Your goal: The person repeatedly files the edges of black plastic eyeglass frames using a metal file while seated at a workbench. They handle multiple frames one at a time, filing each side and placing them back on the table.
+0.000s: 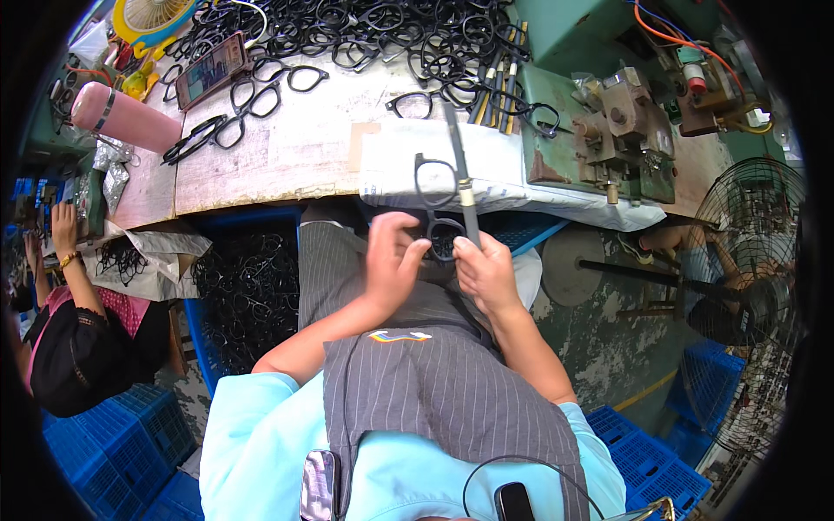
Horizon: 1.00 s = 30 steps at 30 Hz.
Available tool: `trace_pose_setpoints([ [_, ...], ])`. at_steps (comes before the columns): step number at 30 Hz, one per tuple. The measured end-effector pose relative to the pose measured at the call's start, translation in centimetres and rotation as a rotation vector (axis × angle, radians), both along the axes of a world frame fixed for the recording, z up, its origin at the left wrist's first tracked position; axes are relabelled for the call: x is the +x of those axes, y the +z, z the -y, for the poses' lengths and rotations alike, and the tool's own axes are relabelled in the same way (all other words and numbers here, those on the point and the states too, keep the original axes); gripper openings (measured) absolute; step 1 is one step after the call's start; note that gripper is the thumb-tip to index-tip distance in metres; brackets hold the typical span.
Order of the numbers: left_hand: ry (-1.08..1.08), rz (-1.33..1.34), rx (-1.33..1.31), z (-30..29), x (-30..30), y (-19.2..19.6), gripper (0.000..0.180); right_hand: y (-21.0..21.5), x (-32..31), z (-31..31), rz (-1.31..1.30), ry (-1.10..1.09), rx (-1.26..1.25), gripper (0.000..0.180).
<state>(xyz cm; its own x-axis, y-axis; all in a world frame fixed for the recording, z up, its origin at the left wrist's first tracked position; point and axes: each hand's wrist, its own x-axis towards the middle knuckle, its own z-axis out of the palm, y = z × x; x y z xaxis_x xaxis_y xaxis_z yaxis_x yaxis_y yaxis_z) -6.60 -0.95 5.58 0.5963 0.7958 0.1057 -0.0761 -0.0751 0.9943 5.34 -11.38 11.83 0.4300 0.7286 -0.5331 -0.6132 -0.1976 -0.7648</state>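
My right hand (486, 273) is closed around the lower end of a long, flat dark stick-like tool (466, 204) with a pale band; its exact kind is not clear. Beside the tool a black eyeglass frame (418, 181) stands on end, its lower rim at my right fingers. My left hand (391, 260) is just left of the frame, slightly blurred, with thumb and bent fingers apart and nothing seen between them. Both hands are above my striped grey apron (434, 382), in front of the table edge.
Many black eyeglass frames (347, 52) are heaped on the table (261, 165), near a phone (211, 71) and pink bottle (126, 117). Similar sticks (499, 91) lie by a green machine (621, 130). A frame-filled blue crate (200, 330) stands left; a fan (751, 286) right. Another person (95, 330) works left.
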Motion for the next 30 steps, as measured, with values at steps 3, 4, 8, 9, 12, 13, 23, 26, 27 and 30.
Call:
trace_pose_setpoints([
  [3,0.087,0.084,0.644,-1.6,-0.6,0.7,0.042,1.2,1.0,1.7,-0.467,-0.025,0.121,0.020],
  [4,0.100,0.036,0.842,-2.1,-0.5,0.9,0.047,1.5,1.3,2.1,-0.590,0.011,0.131,0.022],
  [8,-0.037,0.103,0.975,-3.1,0.1,1.7,0.035,1.3,1.6,2.7,-0.947,0.069,0.127,0.029],
  [9,-0.026,0.129,1.051,-3.8,0.5,1.9,0.037,1.1,1.5,2.7,-0.938,0.135,0.202,0.029],
  [12,0.184,0.189,0.915,-3.5,1.5,2.6,0.037,0.6,1.0,2.8,-0.970,0.271,0.352,0.030],
  [13,0.218,0.230,0.933,-3.4,1.5,2.9,0.036,0.5,0.9,2.8,-0.974,0.203,0.262,0.031],
  [23,-0.086,0.040,0.820,-4.7,0.3,3.2,0.028,-1.1,1.8,2.8,-0.912,0.084,0.219,0.037],
  [26,-0.038,-0.010,0.287,-3.9,0.2,2.0,0.011,-3.1,2.5,3.0,-0.850,-0.105,0.286,0.031],
  [27,-0.078,-0.121,0.296,-4.0,0.0,1.6,0.014,-3.8,2.6,3.1,-0.862,-0.062,0.368,0.031],
  [30,-0.080,-0.054,-0.189,-3.5,0.0,0.6,0.017,-5.4,2.7,3.6,-0.887,-0.038,0.523,0.031],
])
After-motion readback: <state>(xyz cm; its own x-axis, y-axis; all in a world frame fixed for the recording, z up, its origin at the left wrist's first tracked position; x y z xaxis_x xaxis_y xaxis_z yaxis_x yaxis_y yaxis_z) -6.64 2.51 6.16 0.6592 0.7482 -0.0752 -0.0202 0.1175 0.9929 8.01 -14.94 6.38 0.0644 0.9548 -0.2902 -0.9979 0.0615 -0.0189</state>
